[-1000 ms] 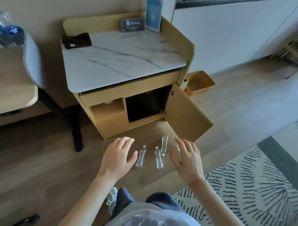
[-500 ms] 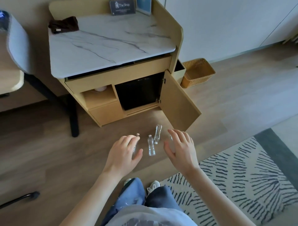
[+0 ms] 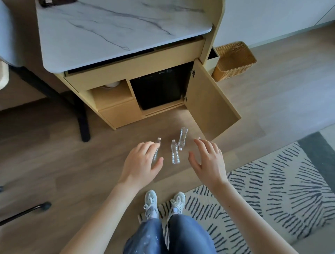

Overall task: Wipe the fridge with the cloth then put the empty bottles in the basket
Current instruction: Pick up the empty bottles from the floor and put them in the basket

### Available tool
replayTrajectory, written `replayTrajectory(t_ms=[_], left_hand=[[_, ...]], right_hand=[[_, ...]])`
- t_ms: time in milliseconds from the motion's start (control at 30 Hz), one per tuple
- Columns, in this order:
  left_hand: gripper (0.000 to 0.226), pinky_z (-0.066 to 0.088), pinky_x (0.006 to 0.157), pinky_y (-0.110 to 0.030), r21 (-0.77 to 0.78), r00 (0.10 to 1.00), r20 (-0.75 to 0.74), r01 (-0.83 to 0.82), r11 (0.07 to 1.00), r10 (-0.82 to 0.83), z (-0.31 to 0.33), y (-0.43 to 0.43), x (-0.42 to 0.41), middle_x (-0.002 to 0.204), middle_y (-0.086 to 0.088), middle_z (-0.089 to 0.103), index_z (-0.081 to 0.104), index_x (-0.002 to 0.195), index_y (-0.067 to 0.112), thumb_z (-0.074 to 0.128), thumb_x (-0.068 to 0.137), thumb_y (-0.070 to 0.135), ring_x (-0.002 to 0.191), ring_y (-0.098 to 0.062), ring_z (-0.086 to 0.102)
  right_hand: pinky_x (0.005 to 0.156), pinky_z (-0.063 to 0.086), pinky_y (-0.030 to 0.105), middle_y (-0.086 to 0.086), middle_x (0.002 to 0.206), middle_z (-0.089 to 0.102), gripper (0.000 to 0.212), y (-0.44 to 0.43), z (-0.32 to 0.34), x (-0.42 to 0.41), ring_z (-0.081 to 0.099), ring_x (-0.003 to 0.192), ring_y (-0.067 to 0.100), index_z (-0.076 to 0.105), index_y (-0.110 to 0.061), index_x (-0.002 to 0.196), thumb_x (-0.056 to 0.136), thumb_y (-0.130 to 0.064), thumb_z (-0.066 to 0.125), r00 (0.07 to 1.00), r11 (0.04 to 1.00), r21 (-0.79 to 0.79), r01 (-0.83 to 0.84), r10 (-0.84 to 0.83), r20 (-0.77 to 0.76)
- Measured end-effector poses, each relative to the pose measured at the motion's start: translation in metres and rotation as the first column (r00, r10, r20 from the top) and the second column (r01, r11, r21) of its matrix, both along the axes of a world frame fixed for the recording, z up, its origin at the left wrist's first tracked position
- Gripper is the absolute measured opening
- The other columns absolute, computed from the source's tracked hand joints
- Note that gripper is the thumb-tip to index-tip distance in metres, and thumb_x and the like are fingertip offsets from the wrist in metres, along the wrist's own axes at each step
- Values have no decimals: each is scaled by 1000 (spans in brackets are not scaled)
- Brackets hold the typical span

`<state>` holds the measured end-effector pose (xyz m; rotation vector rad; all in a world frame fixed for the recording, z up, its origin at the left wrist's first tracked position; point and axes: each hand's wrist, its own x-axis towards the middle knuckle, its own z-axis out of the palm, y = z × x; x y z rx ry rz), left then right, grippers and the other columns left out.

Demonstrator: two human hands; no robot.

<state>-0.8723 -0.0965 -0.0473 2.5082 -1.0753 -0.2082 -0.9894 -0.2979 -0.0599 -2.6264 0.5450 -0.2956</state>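
Several clear empty bottles lie on the wooden floor in front of the cabinet: one in the middle, one just right of it, one partly behind my left hand, and a cap tip showing past my right hand. My left hand and my right hand hover above them, fingers spread, holding nothing. The black fridge sits in the cabinet with the wooden door swung open. A wicker basket stands on the floor right of the cabinet. The dark cloth lies at the marble top's far left corner.
The marble cabinet top overhangs the fridge. A black table leg stands left of the cabinet. A patterned rug covers the floor at right, under my shoes. A chair base shows at lower left.
The view has tilted down and drawn nearer the floor; the bottles and cabinet look larger. Both hands stay spread above the bottles, and my shoes have come into view.
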Motion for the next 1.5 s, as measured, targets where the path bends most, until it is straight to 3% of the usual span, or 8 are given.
replayTrajectory(t_ms=[233, 433, 667, 800, 1000, 1133, 1367, 1500], left_hand=[[45, 52, 85, -39, -39, 1000, 6, -8, 999, 9, -145, -13, 48, 113, -4, 66, 65, 120, 7, 48, 89, 35, 101, -26, 62], [49, 53, 81, -41, -39, 996, -49, -74, 997, 72, -351, -19, 81, 113, -5, 66, 66, 119, 6, 45, 88, 38, 98, -29, 63], [55, 52, 83, -39, 71, 992, -96, -79, 994, 86, -613, -13, 115, 114, -3, 65, 66, 118, 8, 38, 87, 43, 99, -30, 61], [58, 52, 83, -41, 147, 990, -123, -45, 988, 63, -718, 0, 119, 112, -2, 65, 67, 117, 10, 34, 86, 46, 102, -29, 61], [49, 51, 85, -40, 142, 991, -95, -81, 987, 95, -759, 0, 133, 119, 0, 62, 62, 124, 14, 49, 87, 43, 106, -28, 59], [71, 45, 97, -40, 195, 972, -170, -129, 972, 163, -766, -13, 134, 131, -6, 54, 40, 145, 14, 60, 88, 50, 118, -30, 52], [96, 38, 107, -41, 332, 924, -246, -202, 921, 291, -811, -24, 135, 144, -13, 45, 17, 154, 13, 58, 84, 65, 129, -33, 44], [95, 42, 103, -40, 313, 867, -343, -257, 914, 361, -836, -27, 131, 143, -11, 48, 19, 153, 14, 64, 81, 58, 127, -31, 48]], right_hand=[[88, 50, 43, 11, 115, 68, 40, -9, -151, 48, 62, 104, 36, 66, -4, 122, 91, -28, 59, 998, 998, -34, -56, 57, 32], [87, 51, 42, 8, 118, 67, 44, -22, -362, 78, 60, 103, 31, 64, -7, 126, 95, -35, 51, 997, 997, -49, -59, 61, 41], [82, 53, 43, 10, 114, 69, 49, -46, -622, 94, 64, 98, 36, 66, -6, 121, 92, -40, 47, 993, 994, -78, -70, 62, -101], [80, 55, 45, 13, 111, 70, 50, -51, -721, 93, 66, 94, 39, 68, -3, 120, 91, -39, 48, 981, 993, -76, -89, 74, -179], [79, 54, 44, 12, 112, 69, 50, -62, -753, 100, 65, 94, 38, 67, -4, 120, 93, -40, 46, 989, 995, -78, -65, 54, -136], [82, 53, 45, 12, 116, 67, 47, -57, -755, 104, 62, 98, 38, 62, -5, 129, 92, -34, 64, 991, 1000, -12, 18, -20, -136], [88, 49, 45, 12, 132, 55, 72, -48, -797, 102, 55, 113, 37, 38, -16, 151, 92, -47, 64, 934, 994, 44, 99, -77, -350], [86, 50, 44, 15, 118, 57, 85, -45, -822, 98, 58, 106, 37, 19, -24, 159, 91, -51, 61, 907, 989, 78, 125, -82, -414]])
